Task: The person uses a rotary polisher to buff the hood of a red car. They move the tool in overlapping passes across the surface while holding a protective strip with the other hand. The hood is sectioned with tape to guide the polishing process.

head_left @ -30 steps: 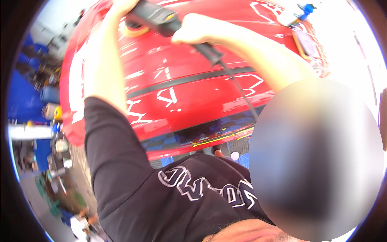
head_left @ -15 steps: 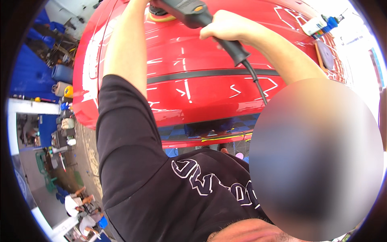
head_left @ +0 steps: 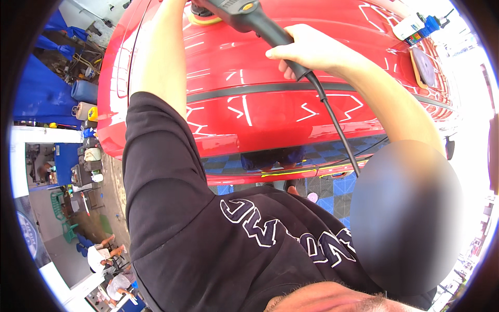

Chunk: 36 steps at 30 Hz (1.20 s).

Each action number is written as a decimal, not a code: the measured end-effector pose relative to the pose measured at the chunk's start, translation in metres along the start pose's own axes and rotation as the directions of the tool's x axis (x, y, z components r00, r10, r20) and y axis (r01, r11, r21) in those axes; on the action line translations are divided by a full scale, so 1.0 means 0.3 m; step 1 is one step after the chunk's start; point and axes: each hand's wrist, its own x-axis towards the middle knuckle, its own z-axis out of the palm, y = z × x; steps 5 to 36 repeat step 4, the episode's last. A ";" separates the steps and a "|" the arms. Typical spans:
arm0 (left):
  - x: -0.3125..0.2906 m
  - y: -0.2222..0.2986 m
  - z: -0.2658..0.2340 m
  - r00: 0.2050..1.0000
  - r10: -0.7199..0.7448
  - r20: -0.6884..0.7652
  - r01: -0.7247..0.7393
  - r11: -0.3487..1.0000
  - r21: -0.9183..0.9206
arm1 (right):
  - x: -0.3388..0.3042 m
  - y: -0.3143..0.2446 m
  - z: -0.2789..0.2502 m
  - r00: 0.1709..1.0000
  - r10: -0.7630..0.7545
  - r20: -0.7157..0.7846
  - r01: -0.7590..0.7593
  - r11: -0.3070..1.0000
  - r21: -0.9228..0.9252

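Observation:
My right hand (head_left: 306,49) is wrapped round the rear handle of a black electric polisher (head_left: 239,14) with an orange button on its body. Its round pad (head_left: 205,21), with a yellowish rim, rests on the glossy red car roof (head_left: 291,112). From the handle a black power cord (head_left: 335,125) runs down and to the right. My left arm reaches up past the top edge near the polisher's head. The left hand itself is cut off, so its grip is hidden.
A white spray bottle (head_left: 408,28) with a blue top stands on the roof at the far right, beside a purple-grey round pad (head_left: 423,67). A dark trim strip (head_left: 234,93) crosses the roof. Jugs (head_left: 86,112) line the left side; seated people (head_left: 101,257) are at lower left.
My right hand and the polisher handle have shifted slightly up and leftward. More of the cord shows. The pad has moved a little left and up on the roof.

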 end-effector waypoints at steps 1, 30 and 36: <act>0.013 0.017 0.002 0.999 0.042 -0.007 -0.042 0.999 -0.003 | -0.011 0.015 0.009 1.000 -0.004 -0.017 0.003 1.000 -0.005; 0.133 0.221 -0.141 0.832 -0.380 0.405 0.552 0.481 -0.682 | -0.040 0.108 0.003 0.993 -0.016 -0.114 0.015 1.000 -0.009; 0.133 0.221 -0.141 0.832 -0.380 0.405 0.552 0.481 -0.682 | -0.040 0.108 0.003 0.993 -0.016 -0.114 0.015 1.000 -0.009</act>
